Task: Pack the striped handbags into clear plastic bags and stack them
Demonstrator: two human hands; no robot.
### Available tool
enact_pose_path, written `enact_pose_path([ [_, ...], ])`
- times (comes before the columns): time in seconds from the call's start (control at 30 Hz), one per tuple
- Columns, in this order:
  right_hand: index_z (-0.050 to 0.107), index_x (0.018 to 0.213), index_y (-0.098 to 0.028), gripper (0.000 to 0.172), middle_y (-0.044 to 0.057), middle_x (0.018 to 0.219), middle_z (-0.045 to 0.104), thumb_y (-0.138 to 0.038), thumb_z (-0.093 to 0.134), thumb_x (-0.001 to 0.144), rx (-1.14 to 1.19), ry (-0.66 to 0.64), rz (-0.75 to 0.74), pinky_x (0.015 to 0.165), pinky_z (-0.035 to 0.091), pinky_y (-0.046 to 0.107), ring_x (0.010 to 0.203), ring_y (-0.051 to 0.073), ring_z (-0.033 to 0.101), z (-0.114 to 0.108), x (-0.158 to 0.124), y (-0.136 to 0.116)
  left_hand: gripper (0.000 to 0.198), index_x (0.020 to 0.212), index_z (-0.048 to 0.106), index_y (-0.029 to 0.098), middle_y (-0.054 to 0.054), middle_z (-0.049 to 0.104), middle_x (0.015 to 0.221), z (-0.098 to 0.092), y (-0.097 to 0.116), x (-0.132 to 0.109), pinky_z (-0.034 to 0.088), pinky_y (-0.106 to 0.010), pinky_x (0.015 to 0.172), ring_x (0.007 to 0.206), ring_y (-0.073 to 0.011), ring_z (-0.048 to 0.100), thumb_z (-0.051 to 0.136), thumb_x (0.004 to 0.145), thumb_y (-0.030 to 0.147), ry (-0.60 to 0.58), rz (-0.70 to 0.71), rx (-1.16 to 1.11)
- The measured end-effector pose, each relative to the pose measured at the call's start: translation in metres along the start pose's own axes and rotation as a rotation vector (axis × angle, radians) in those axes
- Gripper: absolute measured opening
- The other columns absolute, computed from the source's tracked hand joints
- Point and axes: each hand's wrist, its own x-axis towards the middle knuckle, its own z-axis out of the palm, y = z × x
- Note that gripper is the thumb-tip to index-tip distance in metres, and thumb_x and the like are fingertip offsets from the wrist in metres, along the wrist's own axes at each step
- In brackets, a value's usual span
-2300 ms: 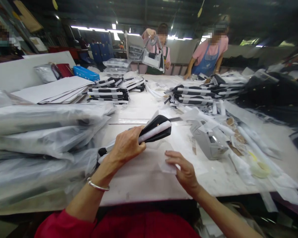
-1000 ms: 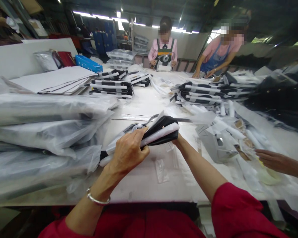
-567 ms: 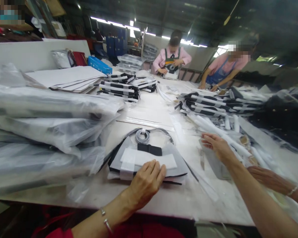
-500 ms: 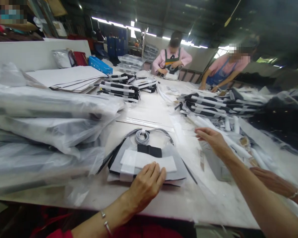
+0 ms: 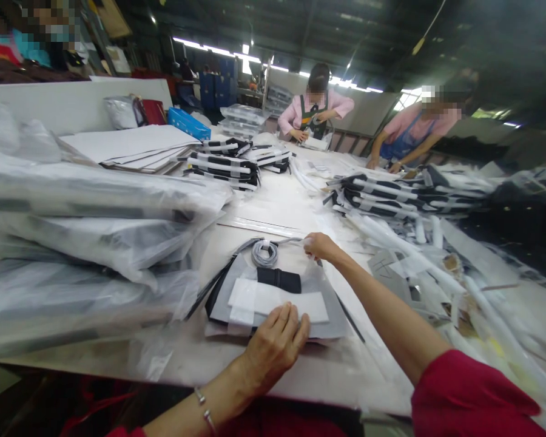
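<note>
A grey and black handbag (image 5: 334, 297) lies flat on the worktable before me. On it sit a white foam strip (image 5: 316, 306), a black folded piece (image 5: 279, 280) and a coiled grey strap (image 5: 264, 254). Clear tape (image 5: 242, 308) crosses the strip's left part. My left hand (image 5: 275, 343) presses the strip near its lower edge, fingers bent and close together. At the bag's upper right, my right hand (image 5: 322, 247) pinches the grey handle (image 5: 291, 241). Its fingertips are small and partly hidden, and a pale bit shows at them.
Plastic-wrapped bundles (image 5: 86, 243) are piled at the left. Taped black-and-white stacks (image 5: 225, 170) lie farther back, with more stacks (image 5: 382, 194) at the right. White tubes and scraps (image 5: 437, 285) cover the right side. Two co-workers (image 5: 316, 112) stand across the table.
My right hand has swung left from the right side of the table to the bag's handle and closed there. A hand seen at the right edge is gone. My left hand stays on the foam strip.
</note>
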Motion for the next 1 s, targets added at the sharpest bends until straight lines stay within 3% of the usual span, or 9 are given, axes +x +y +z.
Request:
enact_pose_path([
  [0.13,0.067,0.11,-0.016,0.033,0.008,0.097,0.074,-0.032,0.04,0.097,0.153,0.11,-0.112,0.066,0.052,0.022,0.081,0.016,0.069,-0.028,-0.023,0.007,0.036,0.13,0.052,0.01,-0.016,0.066,0.12,-0.008,-0.009,0.006,0.047,-0.038,0.098,0.115,-0.0249,0.061,0.041,0.095,0.015,-0.027,0.017,-0.046],
  [0.23,0.069,0.097,-0.016,0.027,0.01,0.099,0.072,-0.031,0.046,0.095,0.21,0.19,-0.103,0.07,0.052,0.025,0.087,0.019,0.067,-0.049,-0.033,0.011,0.042,0.132,0.049,0.01,-0.017,0.065,0.12,-0.021,-0.024,0.018,0.048,-0.039,0.095,0.115,-0.0258,0.06,0.044,0.091,0.012,-0.061,0.012,-0.121],
  [0.37,0.065,0.093,-0.015,0.017,0.01,0.094,0.069,-0.024,0.05,0.092,0.364,0.239,-0.023,0.068,0.055,0.03,0.072,0.018,0.067,-0.063,-0.037,0.007,0.051,0.13,0.05,0.014,-0.013,0.066,0.118,-0.042,-0.048,0.039,0.049,-0.038,0.091,0.106,-0.0252,0.063,0.051,0.079,0.01,-0.167,-0.068,-0.228],
  [0.47,0.061,0.104,-0.014,0.017,0.007,0.094,0.068,-0.017,0.047,0.093,0.542,0.195,0.007,0.065,0.058,0.03,0.061,0.012,0.065,-0.063,-0.039,-0.006,0.054,0.131,0.051,0.018,-0.008,0.068,0.113,-0.055,-0.065,0.056,0.049,-0.037,0.09,0.099,-0.0246,0.065,0.054,0.076,0.014,-0.259,-0.164,-0.241],
  [0.6,0.06,0.095,-0.006,0.011,0.007,0.084,0.068,-0.015,0.062,0.09,0.791,0.012,-0.021,0.066,0.059,0.029,0.071,0.014,0.069,-0.066,-0.044,-0.028,0.057,0.134,0.05,0.027,-0.004,0.067,0.119,-0.069,-0.087,0.076,0.049,-0.036,0.087,0.103,-0.0259,0.064,0.058,0.078,0.026,-0.35,-0.287,-0.232],
  [0.67,0.06,0.091,-0.003,0.013,0.005,0.079,0.067,-0.005,0.069,0.082,0.889,-0.088,-0.096,0.065,0.058,0.026,0.074,0.014,0.069,-0.072,-0.047,-0.038,0.057,0.134,0.05,0.029,-0.003,0.068,0.119,-0.074,-0.094,0.082,0.049,-0.034,0.085,0.103,-0.0265,0.065,0.059,0.078,0.029,-0.374,-0.324,-0.231],
  [0.8,0.06,0.078,-0.005,0.018,-0.001,0.069,0.065,0.012,0.065,0.074,0.788,-0.078,-0.247,0.064,0.056,0.02,0.071,0.01,0.066,-0.082,-0.059,-0.054,0.056,0.134,0.051,0.028,-0.003,0.067,0.121,-0.076,-0.091,0.084,0.048,-0.034,0.086,0.104,-0.0267,0.065,0.059,0.078,0.028,-0.376,-0.317,-0.218],
  [0.9,0.058,0.076,-0.008,0.018,-0.001,0.064,0.063,0.009,0.061,0.078,0.614,-0.011,-0.287,0.064,0.055,0.025,0.066,0.012,0.067,-0.078,-0.086,-0.06,0.059,0.137,0.048,0.025,-0.006,0.067,0.123,-0.067,-0.076,0.074,0.048,-0.037,0.089,0.102,-0.0265,0.065,0.058,0.078,0.025,-0.372,-0.268,-0.183],
  [1.0,0.058,0.078,-0.013,0.015,-0.003,0.063,0.062,0.001,0.064,0.079,0.243,0.075,-0.422,0.061,0.049,0.024,0.061,0.013,0.064,-0.061,-0.13,-0.051,0.075,0.146,0.035,0.018,-0.009,0.069,0.115,-0.053,-0.061,0.059,0.048,-0.038,0.089,0.098,-0.0262,0.065,0.058,0.075,0.018,-0.326,-0.244,-0.173],
])
